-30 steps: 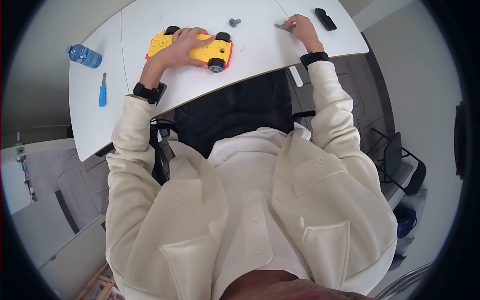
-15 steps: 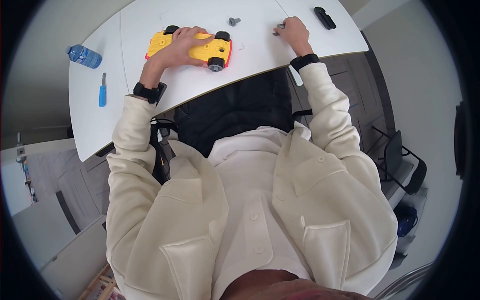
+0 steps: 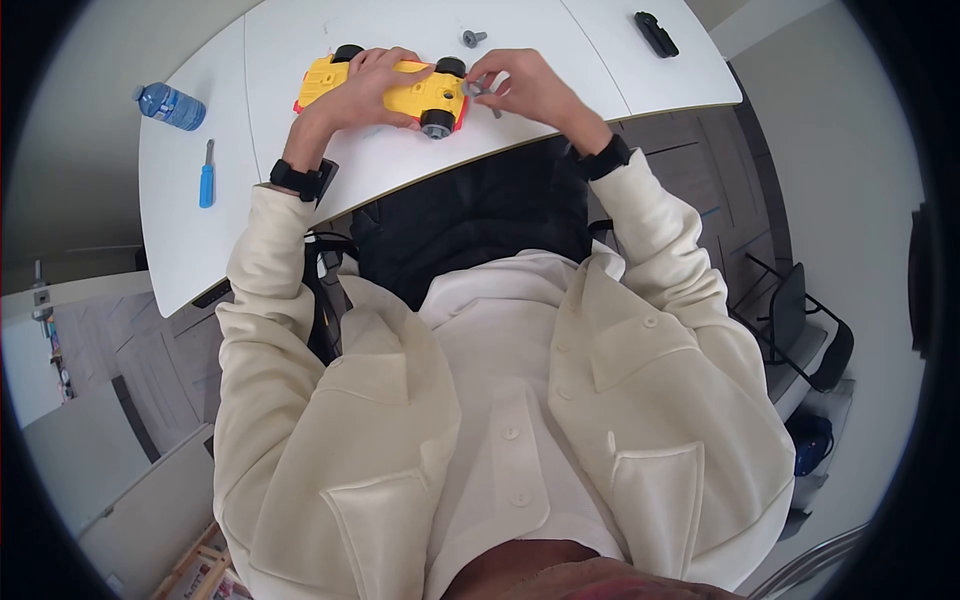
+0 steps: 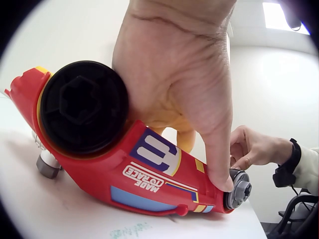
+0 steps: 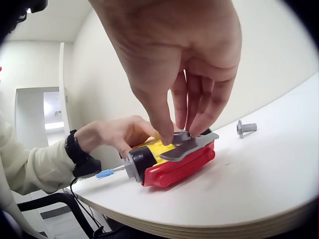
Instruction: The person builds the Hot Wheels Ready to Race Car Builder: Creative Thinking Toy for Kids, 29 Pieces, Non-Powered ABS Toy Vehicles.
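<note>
A red and yellow toy car (image 3: 425,94) lies wheels up on the table. My left hand (image 3: 372,92) grips it across the middle, with the thumb beside the near wheel in the left wrist view. That black wheel has a grey bolt head (image 4: 243,191) at its centre. My right hand (image 3: 530,84) pinches a flat grey plastic piece (image 5: 192,148) with a round raised part between thumb and fingers. It is held close over the car's right end, overlapping the yellow underside in the right wrist view. The fingers partly hide the raised part.
A loose grey bolt (image 3: 474,39) lies beyond the car. On the left are a water bottle (image 3: 172,107) and a blue-handled screwdriver (image 3: 206,182). A black part (image 3: 656,34) lies at the far right. The table's front edge (image 5: 219,230) runs close by.
My right hand has picked up the grey piece from the right side of the table and carried it left to the car's end. My left hand keeps its grip on the car.
</note>
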Available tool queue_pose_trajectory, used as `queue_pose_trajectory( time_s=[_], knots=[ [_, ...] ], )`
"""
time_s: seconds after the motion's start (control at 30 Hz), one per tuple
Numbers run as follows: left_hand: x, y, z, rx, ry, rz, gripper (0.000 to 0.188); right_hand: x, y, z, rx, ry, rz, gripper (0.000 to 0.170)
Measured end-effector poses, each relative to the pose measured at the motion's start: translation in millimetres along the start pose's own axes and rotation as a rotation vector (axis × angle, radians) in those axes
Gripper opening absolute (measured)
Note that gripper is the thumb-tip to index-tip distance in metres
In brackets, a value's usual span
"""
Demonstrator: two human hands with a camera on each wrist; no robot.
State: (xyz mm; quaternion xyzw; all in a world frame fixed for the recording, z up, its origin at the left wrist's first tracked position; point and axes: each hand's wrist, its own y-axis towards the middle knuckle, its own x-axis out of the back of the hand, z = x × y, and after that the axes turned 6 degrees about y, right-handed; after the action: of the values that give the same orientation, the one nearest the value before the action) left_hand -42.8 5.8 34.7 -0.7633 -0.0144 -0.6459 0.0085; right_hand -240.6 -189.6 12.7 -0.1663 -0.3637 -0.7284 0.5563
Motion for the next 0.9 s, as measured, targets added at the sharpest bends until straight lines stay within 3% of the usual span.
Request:
queue_pose_trajectory(
  time_s=[0.5, 0.63, 0.7, 0.8, 0.9],
  knots=[
    [-9, -1, 6, -0.039, -0.008, -0.051, 0.081, -40, 8, 3, -0.019, 0.025, -0.099, 0.014],
    [-5, -1, 3, -0.022, -0.014, -0.043, 0.08, -17, 21, 1, -0.02, 0.063, -0.163, 0.008],
    [-4, -1, 3, -0.003, -0.026, -0.029, 0.08, 0, 30, -8, -0.084, 0.052, -0.135, 0.013],
    [-5, -1, 2, -0.024, -0.018, -0.024, 0.081, 9, 40, -37, 0.103, -0.469, -0.206, 0.032],
    [0, 0, -1, 0.028, -0.025, 0.005, 0.082, 0, 48, -65, 0.129, -0.512, -0.087, 0.028]
  ],
)
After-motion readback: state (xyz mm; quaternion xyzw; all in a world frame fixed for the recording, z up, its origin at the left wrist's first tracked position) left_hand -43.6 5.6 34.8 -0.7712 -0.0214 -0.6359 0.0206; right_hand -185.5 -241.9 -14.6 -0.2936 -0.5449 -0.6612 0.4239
